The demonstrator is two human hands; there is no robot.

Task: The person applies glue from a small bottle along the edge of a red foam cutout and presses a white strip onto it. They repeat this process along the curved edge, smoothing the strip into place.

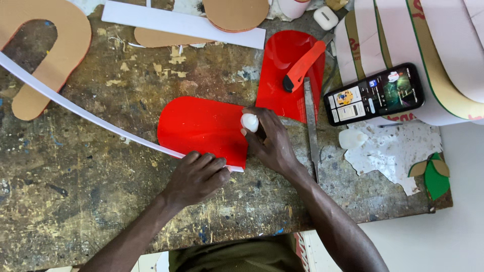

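Observation:
A red rounded plastic sheet (201, 126) lies flat on the worn wooden workbench (75, 191). A long thin white strip (75, 108) runs along its lower edge and off to the upper left. My left hand (196, 176) presses down on the strip at the sheet's bottom edge. My right hand (269, 141) grips a small white glue bottle (249, 122) at the sheet's right edge, nozzle toward the sheet.
A second red sheet (285, 75) lies behind, with an orange utility knife (302, 65) on it. A metal ruler (311, 131), a phone (374, 93), tan cardboard cutouts (45, 55), white strips (181, 22) and curved white pieces (433, 45) surround the work.

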